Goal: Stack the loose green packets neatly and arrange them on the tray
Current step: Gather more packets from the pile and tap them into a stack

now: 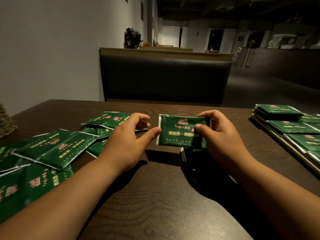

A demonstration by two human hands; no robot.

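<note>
The right hand [223, 135] pinches the right edge of 1 green packet [180, 132] at centre, the left hand [126, 141] loosely curled with its thumb at the packet's left edge, loose packets [57, 148] at 9 o'clock, the tray [267, 129] of stacked packets [292, 126] at 3 o'clock.

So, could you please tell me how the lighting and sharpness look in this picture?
Head view: dim light overall; the left hand and right hand throw hard shadows on the table; the packet that the right hand holds is fairly sharp, its print smeared; the loose packets at the left edge blur and stretch from the wide lens; the tray is cropped at right.
</note>
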